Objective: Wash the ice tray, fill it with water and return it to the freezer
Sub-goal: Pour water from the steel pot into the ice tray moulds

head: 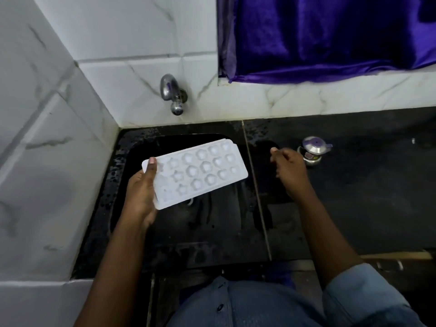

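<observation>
Left hand (141,194) grasps the white ice tray (200,168) at its near-left end, thumb on top, fingers underneath. Tray held above the black sink (212,234), cavities facing up, far end tilted toward the wall tap (173,95). Right hand (289,171) hovers just right of the tray over the sink's edge, fingers loosely curled, holding nothing. Small steel pot (312,151) stands on the dark counter (365,197) just beyond it.
</observation>
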Demonstrator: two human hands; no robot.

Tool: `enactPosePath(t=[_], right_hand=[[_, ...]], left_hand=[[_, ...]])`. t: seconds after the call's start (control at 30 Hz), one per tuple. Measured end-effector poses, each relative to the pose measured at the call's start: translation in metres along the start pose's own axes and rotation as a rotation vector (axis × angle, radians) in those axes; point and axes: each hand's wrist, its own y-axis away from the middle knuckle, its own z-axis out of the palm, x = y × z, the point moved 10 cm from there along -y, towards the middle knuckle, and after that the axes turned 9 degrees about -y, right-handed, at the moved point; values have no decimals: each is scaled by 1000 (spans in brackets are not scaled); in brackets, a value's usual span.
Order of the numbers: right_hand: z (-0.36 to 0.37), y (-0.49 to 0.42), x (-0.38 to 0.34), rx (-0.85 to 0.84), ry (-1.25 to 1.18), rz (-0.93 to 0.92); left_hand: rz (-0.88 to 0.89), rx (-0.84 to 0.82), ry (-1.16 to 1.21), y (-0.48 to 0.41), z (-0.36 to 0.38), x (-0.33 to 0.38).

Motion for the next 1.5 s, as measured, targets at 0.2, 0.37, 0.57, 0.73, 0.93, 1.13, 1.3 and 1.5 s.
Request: enactPosePath(t=[0.2,0.37,0.57,0.73,0.93,1.13,1.3,1.5], right_hand=[[-147,-59,36,364,-57,-9],[-211,-108,49,369,132,-43],[-214,-158,70,179,242,-50],[-212,-188,117,87,127,89],[-209,-198,118,36,74,97],[-204,-202,136,-105,15,187],[-202,-200,139,-119,-38,167],[-207,-193,123,-79,-42,109]], left_hand=[[-95,-157,90,12,72,-8],[-135,-175,33,17,128,-16],[-205,-211,57,30,183,-28],[-231,-218,21,39,210,-36],[-236,-220,51,44,228,-37],[-232,-201,110,53,237,-42],[-253,-182,143,59,235,-51],[-256,-202,174,55,236,-54]])
